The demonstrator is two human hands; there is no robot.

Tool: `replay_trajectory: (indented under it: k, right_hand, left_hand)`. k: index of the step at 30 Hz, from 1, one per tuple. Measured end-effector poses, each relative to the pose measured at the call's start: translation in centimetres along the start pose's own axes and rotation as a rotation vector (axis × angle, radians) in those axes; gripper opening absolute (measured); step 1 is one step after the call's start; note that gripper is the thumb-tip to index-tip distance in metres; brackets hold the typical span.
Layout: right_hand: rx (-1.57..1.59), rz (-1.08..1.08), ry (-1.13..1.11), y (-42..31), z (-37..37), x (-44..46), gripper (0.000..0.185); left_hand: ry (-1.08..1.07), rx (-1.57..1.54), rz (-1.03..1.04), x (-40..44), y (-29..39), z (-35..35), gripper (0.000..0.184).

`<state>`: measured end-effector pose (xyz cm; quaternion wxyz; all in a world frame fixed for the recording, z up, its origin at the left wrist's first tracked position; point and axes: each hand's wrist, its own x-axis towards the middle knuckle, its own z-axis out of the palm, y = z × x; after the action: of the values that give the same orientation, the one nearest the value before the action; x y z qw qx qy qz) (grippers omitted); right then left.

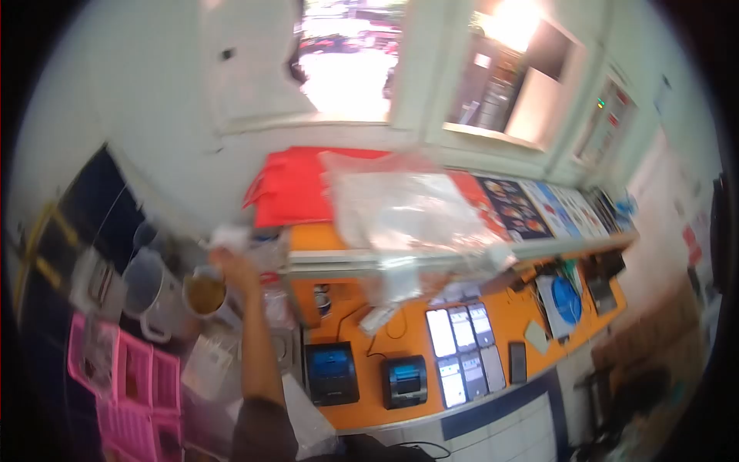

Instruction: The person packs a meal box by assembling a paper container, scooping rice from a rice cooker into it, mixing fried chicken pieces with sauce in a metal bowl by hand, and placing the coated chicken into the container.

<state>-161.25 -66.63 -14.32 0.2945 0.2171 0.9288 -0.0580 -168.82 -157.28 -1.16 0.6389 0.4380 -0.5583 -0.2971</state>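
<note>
My left hand reaches up and away at the left, beyond the cluttered side counter. A blurred white thing shows at its fingertips, and the fingers look closed on it. What it is I cannot make out. Just left of the hand stands a container with a brownish-yellow content. Beside that is a translucent plastic jug with a handle. My right hand is not in view.
Pink plastic baskets stand at lower left. On the orange desk are two small black printers and several lit phones. A clear plastic bag and red bag lie on the raised shelf.
</note>
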Motion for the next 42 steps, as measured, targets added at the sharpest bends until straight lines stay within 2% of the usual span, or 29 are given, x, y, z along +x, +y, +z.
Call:
replay_trajectory:
  k: [2,3,5,6,7,8,9,10,11,12,13,15,16,19,21,23,25,27,29,31,33,34,36,37,38,40,41,42]
  right_hand:
    - [-0.032,0.029,0.0,2.5,0.5,-0.1,0.053]
    - [-0.082,0.04,-0.008,3.2,0.3,0.0,0.053]
    - [-0.174,-0.024,0.019,2.6,-1.7,-1.1,0.052]
    - [-0.14,-0.166,0.076,0.6,-4.9,-3.4,0.042]
    - [-0.091,-0.329,0.226,0.4,-5.9,-3.9,0.033]
    - [-0.109,-0.433,0.279,0.1,-7.6,-5.3,0.031]
    - [-0.13,-0.549,0.339,0.0,-9.6,-6.8,0.029]
    - [-0.054,-0.591,0.302,-0.1,-12.3,-9.8,0.027]
    - [0.023,-0.633,0.268,1.2,-14.3,-11.6,0.026]
    - [-0.223,-0.708,0.262,4.7,-12.5,-10.0,0.031]
    - [0.011,-0.638,0.268,6.7,-14.3,-13.0,0.033]
    - [0.013,-0.681,0.282,12.4,-14.0,-14.9,0.03]
    - [0.04,-0.687,0.26,15.0,-13.6,-15.7,0.027]
    - [0.136,-0.659,0.216,22.3,-11.5,-17.6,0.019]
    - [0.265,-0.578,0.188,25.6,-8.5,-19.4,0.017]
    - [0.464,-0.642,0.447,28.6,-6.3,-20.1,0.028]
    - [0.878,-0.648,0.445,33.0,-5.8,-21.1,0.051]
    - [1.316,-0.524,0.401,38.1,-3.6,-21.8,0.074]
    - [1.753,-0.334,0.262,42.5,1.6,-21.9,0.096]
    - [2.098,-0.249,0.167,44.1,7.5,-20.1,0.115]
    - [2.297,-0.242,0.154,45.8,7.3,-19.1,0.117]
    - [2.358,-0.233,0.18,46.2,6.4,-18.2,0.11]
    - [2.368,-0.129,0.37,47.0,5.8,-14.9,0.099]
    - [2.296,-0.038,0.542,48.7,5.8,-12.8,0.095]
    - [2.379,0.002,0.648,50.8,4.0,-12.0,0.088]
    - [2.599,-0.103,0.731,56.1,2.8,-10.5,0.086]
    - [2.707,-0.15,0.787,58.2,2.3,-10.5,0.085]
    - [2.66,-0.043,0.842,59.9,1.5,-10.9,0.078]
  left_hand:
    - [0.242,0.004,0.074,-3.4,4.6,-5.4,0.042]
    - [0.096,-0.08,-0.036,-8.8,14.2,-8.5,0.042]
    - [-0.172,-0.524,-0.044,-20.4,22.2,-10.2,0.039]
    - [-0.459,-0.482,0.084,-26.7,23.8,-11.9,0.034]
    - [-0.901,-0.555,0.038,-32.5,24.8,-13.2,0.027]
    - [-1.337,-0.541,-0.025,-38.4,25.9,-14.5,0.02]
    - [-1.815,-0.139,0.319,-43.2,30.3,-15.8,0.016]
    - [-1.933,-0.248,0.327,-49.1,34.2,-17.0,0.018]
    - [-2.203,-0.193,0.247,-54.2,35.8,-17.9,0.021]
    - [-2.373,-0.127,0.364,-58.7,37.3,-19.1,0.022]
    - [-2.548,-0.044,0.487,-62.8,38.2,-20.7,0.025]
    - [-2.904,-0.111,1.033,-69.2,39.0,-23.7,0.026]
    - [-3.05,-0.169,1.348,-71.8,39.3,-25.0,0.027]
    - [-3.176,-0.228,1.495,-79.6,40.0,-29.4,0.025]
    - [-3.245,-0.206,1.434,-82.8,41.7,-32.4,0.024]
    - [-3.482,-0.194,1.188,-86.7,41.4,-35.6,0.026]
    - [-3.78,-0.005,0.723,-89.8,40.6,-39.1,0.028]
    - [-3.933,0.399,0.154,-92.2,39.7,-41.5,0.03]
    - [-3.902,0.788,-0.255,-94.5,39.3,-42.7,0.033]
    - [-3.81,1.017,-0.464,-97.3,39.6,-43.6,0.035]
    - [-3.778,1.022,-0.495,-100.7,40.5,-45.1,0.038]
    - [-3.784,0.958,-0.457,-102.6,40.8,-45.9,0.039]
    - [-3.898,0.714,-0.297,-106.0,41.4,-47.1,0.038]
    - [-3.942,0.59,-0.206,-108.3,42.5,-47.9,0.038]
    - [-3.989,0.452,-0.093,-111.3,43.9,-48.8,0.038]
    - [-4.088,0.132,0.188,-117.3,47.0,-50.7,0.037]
    - [-4.092,0.275,0.039,-119.3,48.1,-51.9,0.037]
    - [-4.087,0.411,-0.116,-120.8,48.9,-53.6,0.037]
